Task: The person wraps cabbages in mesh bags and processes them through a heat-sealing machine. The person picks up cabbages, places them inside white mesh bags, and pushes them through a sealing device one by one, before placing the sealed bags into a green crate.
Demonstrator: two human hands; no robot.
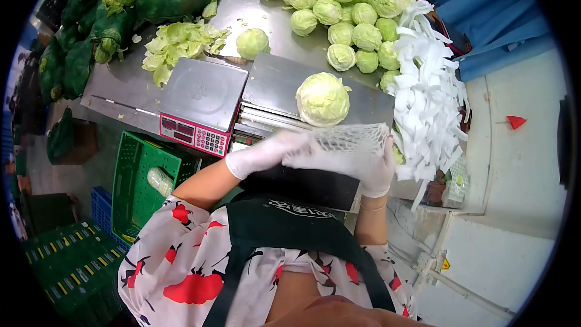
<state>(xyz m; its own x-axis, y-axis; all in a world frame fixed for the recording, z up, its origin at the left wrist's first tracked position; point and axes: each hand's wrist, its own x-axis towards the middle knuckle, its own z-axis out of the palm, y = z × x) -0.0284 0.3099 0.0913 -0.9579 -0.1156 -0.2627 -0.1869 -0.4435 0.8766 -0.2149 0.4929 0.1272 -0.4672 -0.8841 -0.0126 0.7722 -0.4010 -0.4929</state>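
Note:
A white mesh net is stretched between my two gloved hands, just in front of a trimmed cabbage on the metal surface. My right hand is closed on the net's right end. At the net's left side, my left hand is closed on it, its fingers slightly blurred. Neither hand touches the cabbage. To the left stands a scale with a red keypad panel.
Several cabbages are piled at the back. White net strips hang at the right edge. Loose leaves, a single cabbage and green sacks lie at the back left. A green crate holds a netted cabbage.

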